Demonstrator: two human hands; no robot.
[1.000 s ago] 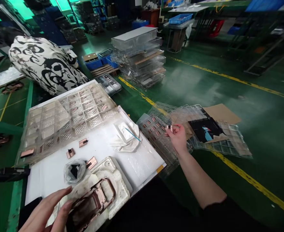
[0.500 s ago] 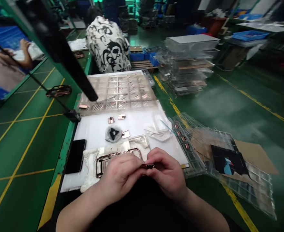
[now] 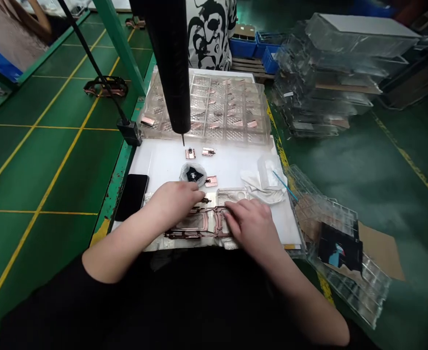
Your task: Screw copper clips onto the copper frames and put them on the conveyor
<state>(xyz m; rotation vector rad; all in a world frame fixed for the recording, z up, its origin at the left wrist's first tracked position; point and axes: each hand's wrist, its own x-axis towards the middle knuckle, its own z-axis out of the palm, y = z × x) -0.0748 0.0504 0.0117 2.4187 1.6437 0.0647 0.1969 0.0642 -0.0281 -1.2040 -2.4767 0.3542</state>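
Note:
My left hand is closed on a small dark part at its fingertips, over the back edge of the white fixture. My right hand has its fingers bent and lies at the right of a copper-coloured car-shaped frame, touching it; whether it grips the frame is hard to tell. The frame sits in the white fixture. Just behind are a plastic bag with black pieces and a small copper-coloured plate. Two more plates lie farther back.
A black screwdriver hangs over the table. Behind it are clear compartment trays. A phone lies left; a white cloth lies right. A green frame post stands left. A person in a patterned shirt is beyond.
My hands have parted and lowered to the fixture; before, they were together holding a small dark part. The view has shifted, and the frame shows more fully.

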